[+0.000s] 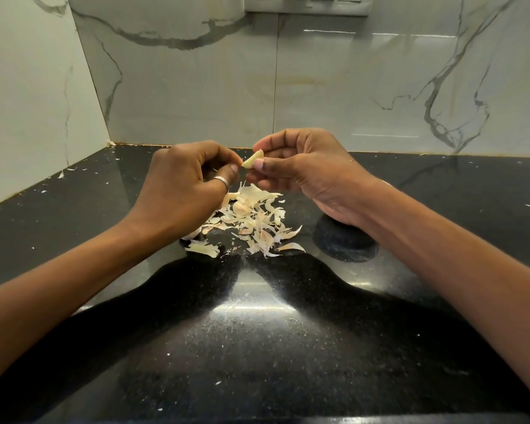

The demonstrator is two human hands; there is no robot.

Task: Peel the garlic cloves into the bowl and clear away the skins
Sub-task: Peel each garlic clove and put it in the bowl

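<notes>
1. Judging the task as roughly midway: a garlic clove (253,160), looking mostly bare and pale, is being held in the air above the dark worktop (257,332) and is not yet lying in the bowl.
2. A heap of loose skins (257,223) is lying on the worktop at 6 o'clock from the clove. What look like a few unpeeled cloves (238,208) are showing among them, so more peeling and all the clearing away are waiting.
3. The dark bowl (343,243) is standing at 4 o'clock from the heap, just beside it and partly under the right wrist, which is hiding its contents.
4. The right hand (306,169) is pinching the clove between the thumb and curled fingers (262,165).
5. The left hand (184,185), wearing a ring (221,180), is reaching in from 9 o'clock. Its curled fingers are nipping the clove's near tip, seemingly picking at a last shred of skin.
</notes>
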